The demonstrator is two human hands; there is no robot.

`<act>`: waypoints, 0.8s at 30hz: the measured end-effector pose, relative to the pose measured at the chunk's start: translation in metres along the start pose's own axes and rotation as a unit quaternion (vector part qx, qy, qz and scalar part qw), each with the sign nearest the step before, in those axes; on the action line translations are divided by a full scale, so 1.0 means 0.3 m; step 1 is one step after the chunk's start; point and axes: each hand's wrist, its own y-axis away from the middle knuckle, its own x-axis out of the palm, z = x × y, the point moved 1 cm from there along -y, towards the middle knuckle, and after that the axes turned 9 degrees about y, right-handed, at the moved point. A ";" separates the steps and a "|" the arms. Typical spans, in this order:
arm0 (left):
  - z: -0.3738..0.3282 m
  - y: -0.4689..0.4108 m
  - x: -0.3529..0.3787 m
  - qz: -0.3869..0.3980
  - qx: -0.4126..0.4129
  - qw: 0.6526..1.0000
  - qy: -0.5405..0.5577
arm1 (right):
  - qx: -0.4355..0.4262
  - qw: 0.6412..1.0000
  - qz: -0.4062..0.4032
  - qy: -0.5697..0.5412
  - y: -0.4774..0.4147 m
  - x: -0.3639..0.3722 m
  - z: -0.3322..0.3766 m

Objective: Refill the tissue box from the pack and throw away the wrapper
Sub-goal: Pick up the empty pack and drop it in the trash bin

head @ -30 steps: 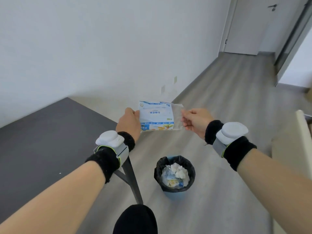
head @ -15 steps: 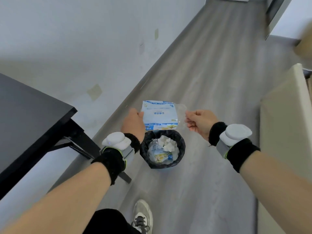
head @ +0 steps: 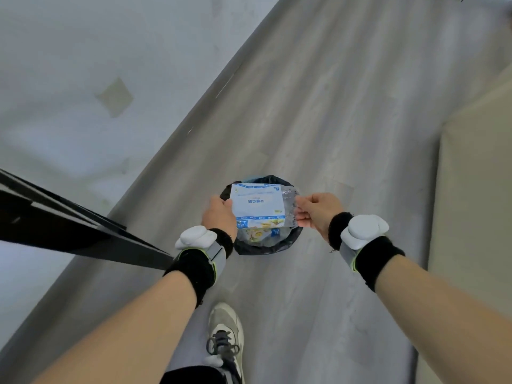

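Note:
The empty blue-and-white plastic wrapper [head: 257, 205] is stretched flat between both hands, directly over the trash bin. My left hand [head: 219, 217] pinches its left edge and my right hand [head: 315, 214] pinches its clear right edge. The round bin with a black liner [head: 282, 246] stands on the floor under the wrapper, with crumpled paper and packaging showing inside. The wrapper hides most of the bin's opening. The tissue box is out of view.
A black table's edge and leg [head: 69, 231] reach in from the left. A white wall [head: 83, 79] runs along the left and a beige piece of furniture [head: 471, 189] stands at the right. My shoe [head: 224, 336] is on the grey floor below the bin.
The view has tilted down and moved closer to the bin. The wrapper, held by both hands throughout, has gone from in front of the bin to directly above its opening.

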 end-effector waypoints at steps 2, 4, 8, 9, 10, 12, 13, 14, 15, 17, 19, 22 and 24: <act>0.051 -0.027 0.037 0.002 -0.018 1.000 0.007 | 0.016 1.000 0.000 0.008 -0.047 0.028 -0.047; 0.081 -0.038 0.058 0.004 -0.030 0.999 0.018 | 0.024 1.000 0.000 0.010 -0.077 0.045 -0.086; 0.120 -0.076 0.103 0.013 -0.067 0.996 0.057 | 0.042 0.999 -0.005 0.011 -0.142 0.081 -0.167; 0.130 -0.083 0.116 0.017 -0.074 0.995 0.068 | 0.047 0.999 -0.007 0.014 -0.152 0.088 -0.186; 0.141 -0.087 0.129 0.026 -0.078 0.994 0.078 | 0.050 0.999 -0.011 0.016 -0.163 0.094 -0.206; 0.181 -0.093 0.158 0.053 -0.088 0.990 0.095 | 0.050 0.998 -0.023 0.025 -0.182 0.107 -0.247; 0.207 -0.098 0.172 0.070 -0.092 0.989 0.096 | 0.049 0.998 -0.030 0.034 -0.190 0.110 -0.266; 0.228 -0.100 0.180 0.086 -0.096 0.987 0.095 | 0.048 0.997 -0.037 0.042 -0.196 0.114 -0.284; 0.247 -0.104 0.184 0.098 -0.098 0.986 0.096 | 0.048 0.997 -0.041 0.047 -0.199 0.120 -0.298; 0.260 -0.111 0.184 0.118 -0.102 0.982 0.106 | 0.042 0.997 -0.043 0.043 -0.204 0.131 -0.317; 0.259 -0.113 0.183 0.126 -0.104 0.979 0.120 | 0.035 0.997 -0.052 0.039 -0.207 0.141 -0.326; 0.265 -0.111 0.188 0.136 -0.105 0.976 0.134 | 0.009 0.995 -0.061 0.076 -0.201 0.164 -0.342; 0.261 -0.098 0.181 0.140 -0.102 0.976 0.135 | -0.019 0.985 -0.073 0.156 -0.185 0.182 -0.349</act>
